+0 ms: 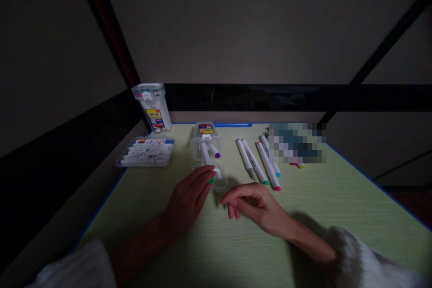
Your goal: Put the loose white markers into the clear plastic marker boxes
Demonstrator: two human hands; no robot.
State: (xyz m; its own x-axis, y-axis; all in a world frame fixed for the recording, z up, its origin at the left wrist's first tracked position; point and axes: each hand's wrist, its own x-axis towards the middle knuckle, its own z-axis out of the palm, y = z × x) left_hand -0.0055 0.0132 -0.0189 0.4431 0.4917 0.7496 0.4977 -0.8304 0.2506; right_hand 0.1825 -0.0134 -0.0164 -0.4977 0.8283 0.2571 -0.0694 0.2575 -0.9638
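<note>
My left hand pinches the green end of a white marker. The marker's far end reaches into the mouth of a clear plastic case lying on the table, its lid hinged down toward me. A purple-ended marker sticks out of the same case, beside the held one. To the right of the lid, my right hand hovers with loosely bent fingers, apart from one another, and nothing visible in them. Past it lie a green-ended marker, a pink-ended marker and an uncapped grey-tipped marker.
A filled marker case lies at the left edge. Behind it stands an upright clear case. A blurred-out patch hides things at the right rear, with marker ends showing below. A wall rises behind the blue-edged table.
</note>
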